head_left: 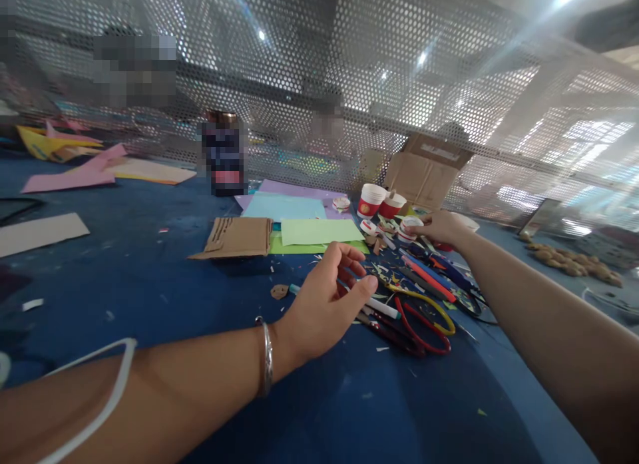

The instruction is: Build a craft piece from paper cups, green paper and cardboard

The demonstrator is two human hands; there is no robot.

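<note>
Evidently, right hand [443, 226]: is resting its fingertips on a small round white-and-red paper-cup piece [411, 222]; whether it is pinching firmly, one cannot tell.
Left hand [322, 307]: is hanging half spread over the blue tabletop [324, 411], thumb standing apart from loosely curling fingers, apparently holding nothing.
Paper-cup piece: is sitting at two o'clock from the left hand, near paper scraps; its pale round face is seemingly facing upward, no clear long axis showing.
Red-and-white paper cups [371, 201]: are standing at ten o'clock from the piece.
Pale green paper sheet [322, 232]: is lying at twelve o'clock from the left hand, probably keeping clear of the clutter.
Red-handled metal scissors [440, 347]: are lying toward four o'clock, handles pointing rightward, perhaps for easy grasping.
</note>
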